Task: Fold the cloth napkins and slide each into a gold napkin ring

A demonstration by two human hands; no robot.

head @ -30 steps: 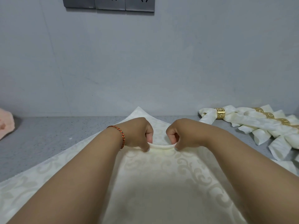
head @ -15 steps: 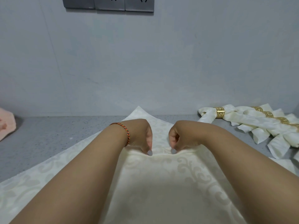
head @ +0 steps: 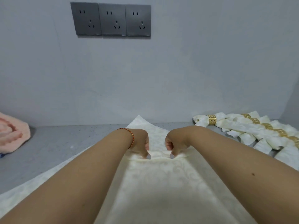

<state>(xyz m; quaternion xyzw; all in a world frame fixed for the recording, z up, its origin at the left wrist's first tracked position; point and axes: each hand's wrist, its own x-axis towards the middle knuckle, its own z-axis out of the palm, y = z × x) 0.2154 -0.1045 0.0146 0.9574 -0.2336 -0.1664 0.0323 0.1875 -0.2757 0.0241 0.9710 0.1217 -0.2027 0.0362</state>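
- Left hand point(head: 140, 143) sits knuckles-up on the cream napkin point(head: 161, 183), fingers curled under and pressing a raised fold of the cloth down with a pale-nailed fingertip point(head: 148, 156); whether the hidden fingers actually pinch the fold cannot be told from this angle.
- Right hand point(head: 177, 143) mirrors it just beside, apart from the left by a small gap, fingers likewise curled with one fingertip point(head: 172, 156) on the same fold.
- Between and in front of the two hands the fold forms a low ridge across the napkin, running side to side.
- That napkin, cream with a faint scroll pattern, lies spread on the grey countertop point(head: 64, 147), one corner pointing toward the wall point(head: 194, 70) and rising slightly off the surface; its near part runs under both forearms to the bottom edge of the view.
- On the left wrist is a thin red-and-orange braided bracelet point(head: 132, 137).
- To the right, well apart from the hands, a row of finished napkins point(head: 252, 128) lies overlapping on the countertop, each one gathered through a gold napkin ring point(head: 212, 119) with a cut-out key pattern; the row runs from near the wall out past the right edge.
- At the far left edge a folded pink towel point(head: 13, 133) rests on the countertop.
- Three dark grey power sockets point(head: 111, 20) are set side by side in the wall, above the hands.
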